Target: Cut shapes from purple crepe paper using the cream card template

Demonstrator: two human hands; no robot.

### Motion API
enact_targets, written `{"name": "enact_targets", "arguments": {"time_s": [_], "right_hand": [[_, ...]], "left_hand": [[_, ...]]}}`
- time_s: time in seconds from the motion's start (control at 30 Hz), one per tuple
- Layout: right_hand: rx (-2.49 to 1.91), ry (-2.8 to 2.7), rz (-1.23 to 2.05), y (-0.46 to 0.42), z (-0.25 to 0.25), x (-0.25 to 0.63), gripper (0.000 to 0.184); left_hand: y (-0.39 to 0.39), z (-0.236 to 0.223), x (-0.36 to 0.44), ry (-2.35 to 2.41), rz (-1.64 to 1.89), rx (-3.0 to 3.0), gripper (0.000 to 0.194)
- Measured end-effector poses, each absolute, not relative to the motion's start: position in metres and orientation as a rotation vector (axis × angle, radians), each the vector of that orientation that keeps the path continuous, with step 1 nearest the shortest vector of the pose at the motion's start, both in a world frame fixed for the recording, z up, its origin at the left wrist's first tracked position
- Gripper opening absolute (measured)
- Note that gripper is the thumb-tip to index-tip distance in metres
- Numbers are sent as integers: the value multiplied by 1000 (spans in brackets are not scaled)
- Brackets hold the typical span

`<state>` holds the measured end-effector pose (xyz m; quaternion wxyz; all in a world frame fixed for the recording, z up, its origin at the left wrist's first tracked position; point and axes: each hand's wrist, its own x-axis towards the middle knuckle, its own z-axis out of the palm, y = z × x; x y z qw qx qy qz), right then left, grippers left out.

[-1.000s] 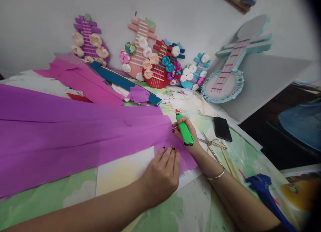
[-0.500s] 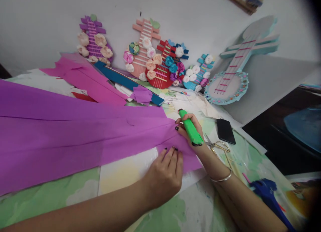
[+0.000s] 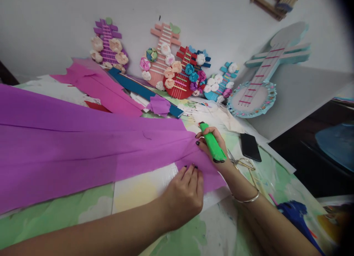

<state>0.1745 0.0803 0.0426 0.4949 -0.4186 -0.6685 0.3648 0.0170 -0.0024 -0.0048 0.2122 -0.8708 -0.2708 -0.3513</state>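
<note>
Bright green and long-bodied, with dark ends, a handheld tool [image 3: 212, 143] is gripped in the right hand [image 3: 221, 141], its body slanting from eleven to five o'clock. The dark-nailed thumb and forefinger meet the wide, thin purple paper [image 3: 83, 149]; whether they pinch it, I cannot tell. At seven o'clock from there, the left hand [image 3: 184, 197] rests its bent fingertips on the same paper; its thumb is hidden, so its grip cannot be told.

From beneath both hands the purple paper runs, creased, toward nine o'clock and out of view. Its lower edge overlaps a flat white sheet with a yellow patch [image 3: 135, 193], on a green-and-white table covering [image 3: 190, 234].

Still counting from the right hand, gold-handled scissors with silver blades [image 3: 236, 161] lie near at four o'clock, a flat black rectangular object [image 3: 250, 147] at three, and a dark blue gun-shaped tool [image 3: 295, 211] farther off at four. Bright pink paper [image 3: 107, 88] and a long dark blue strip [image 3: 135, 85] lie at ten. Against the wall, flower-trimmed, guitar-like crafts [image 3: 179, 87] stand between ten and twelve, and a larger white-and-turquoise one [image 3: 256, 88] at one.
</note>
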Motion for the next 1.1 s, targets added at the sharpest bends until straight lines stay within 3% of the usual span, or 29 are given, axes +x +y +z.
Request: {"name": "enact_targets", "arguments": {"time_s": [0.13, 0.53, 0.77, 0.93, 1.1], "right_hand": [[-1146, -1737, 792, 84, 31, 184, 26], [-1080, -1682, 812, 107, 14, 180, 39], [-1016, -1516, 920, 110, -2, 182, 43], [-950, -1492, 954, 109, -3, 184, 42], [-926, -1461, 996, 109, -3, 184, 41]], "left_hand": [[-2, -5, 17, -704, -1023, -2425, 32], [-1, -5, 11, -929, -760, -2512, 39], [30, 21, -8, -1479, -372, -2385, 50], [45, 32, -17, -1616, -185, -2596, 39], [55, 35, -22, -1628, -259, -2715, 27]]}}
